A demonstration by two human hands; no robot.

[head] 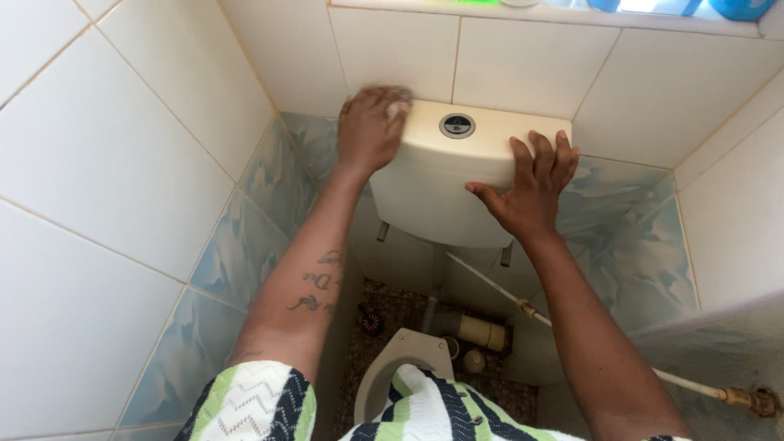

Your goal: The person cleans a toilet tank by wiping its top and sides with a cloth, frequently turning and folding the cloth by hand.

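A cream toilet cistern (445,184) hangs on the tiled back wall, with a round chrome flush button (457,125) in its lid. My left hand (369,131) rests on the lid's left corner, fingers closed around a small white cloth or wipe (397,109) that only partly shows. My right hand (532,186) lies flat against the cistern's right front, fingers spread over the lid's edge and holding nothing. Both forearms reach forward from striped green, white and dark sleeves.
Below are the toilet bowl rim (392,359), a grey flush pipe (433,298) and a white water hose (506,294) running right to a rusty fitting (755,400). White and blue marbled tiles close in on three sides. A window ledge (572,12) holds blue items.
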